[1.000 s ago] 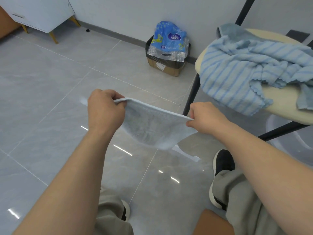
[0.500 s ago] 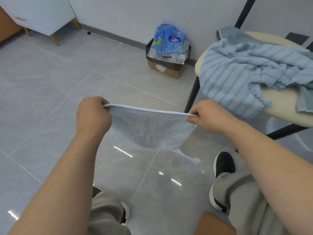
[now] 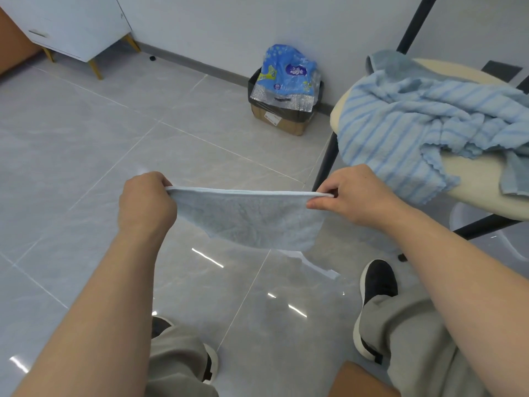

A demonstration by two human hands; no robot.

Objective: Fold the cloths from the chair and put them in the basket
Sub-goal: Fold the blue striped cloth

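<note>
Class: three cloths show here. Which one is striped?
The striped cloth, heaped on the chair. The pale blue cloth held by the left hand and right hand is plain, as is the grey-blue cloth partly under the striped one.

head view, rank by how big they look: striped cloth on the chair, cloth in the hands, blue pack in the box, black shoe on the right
1. striped cloth
2. held cloth
3. blue pack and black shoe: look alike, not ranked
</note>
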